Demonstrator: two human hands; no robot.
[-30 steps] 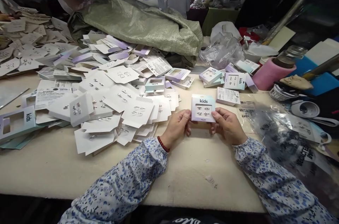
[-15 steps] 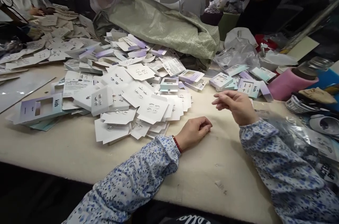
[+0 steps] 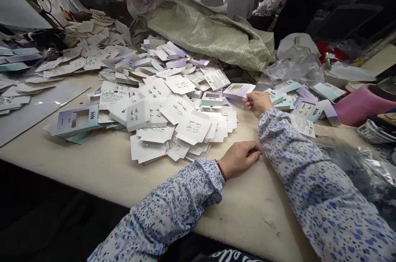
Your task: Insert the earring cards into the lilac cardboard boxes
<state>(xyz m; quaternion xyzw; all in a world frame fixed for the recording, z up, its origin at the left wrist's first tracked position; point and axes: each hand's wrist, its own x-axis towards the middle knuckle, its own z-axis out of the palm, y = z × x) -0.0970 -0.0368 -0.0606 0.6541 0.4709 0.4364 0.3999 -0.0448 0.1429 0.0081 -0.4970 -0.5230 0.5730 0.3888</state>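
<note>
My right hand (image 3: 258,104) reaches to the right edge of the pile, its fingers pinched at the end of a purple-and-white cardboard box (image 3: 237,89) with a cut-out window. The box still lies on the pile. My left hand (image 3: 239,158) rests on the table nearer to me, fingers curled in and thumb against them; nothing shows in it. Left of it spreads a heap of white cards (image 3: 193,126) with small silver jewellery pieces fixed to them. A box marked "kids" (image 3: 77,120) lies at the heap's left side.
Several packed boxes (image 3: 306,109) lie to the right, beside a pink roll (image 3: 355,105) and clear plastic bags (image 3: 297,64). A green woven sack (image 3: 210,31) lies behind the pile. More cards (image 3: 93,53) cover the left back, near another person. A clear sheet (image 3: 58,101) lies at left.
My right hand has moved forward and left from above the table to the purple box, its fingers closing at the box's end. My left hand stays resting on the table. The view has shifted.
</note>
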